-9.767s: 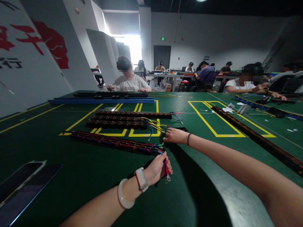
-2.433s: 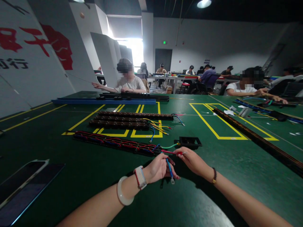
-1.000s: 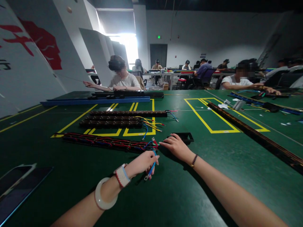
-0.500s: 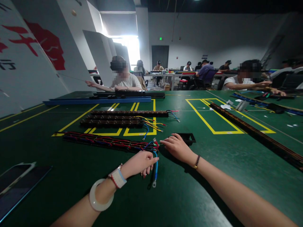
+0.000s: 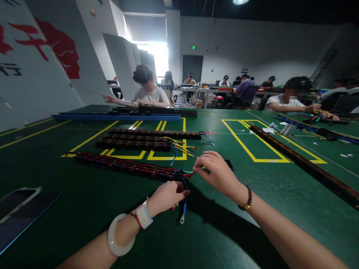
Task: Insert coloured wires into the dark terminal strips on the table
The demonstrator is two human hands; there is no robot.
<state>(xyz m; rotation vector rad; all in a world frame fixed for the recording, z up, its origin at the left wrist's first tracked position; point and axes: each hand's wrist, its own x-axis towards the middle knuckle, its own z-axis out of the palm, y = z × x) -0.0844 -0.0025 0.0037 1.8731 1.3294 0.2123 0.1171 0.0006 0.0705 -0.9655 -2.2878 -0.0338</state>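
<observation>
A long black strip [image 5: 126,165] threaded with red and blue wires lies across the green table in front of me. My left hand [image 5: 169,196] is at its right end, fingers curled round the blue cable [image 5: 184,207], whose metal ring lug hangs toward me. Pinched between the fingers of my right hand [image 5: 211,168] is the red wire [image 5: 191,174], stretched out from the strip's end. A green wire runs beside it toward the same hand. Partly hidden behind my right hand is a black piece [image 5: 230,165].
Shorter black strips [image 5: 134,142] with yellow, red and blue leads lie beyond. A long strip [image 5: 303,162] slants at the right. Blue and black rails [image 5: 117,117] lie at the far edge. A tablet [image 5: 25,216] is at the left. Two people sit across the table.
My right hand has moved slightly right and closed on the red wire, which is now drawn out rightward. My left hand has stayed near the strip's end, by the blue cable.
</observation>
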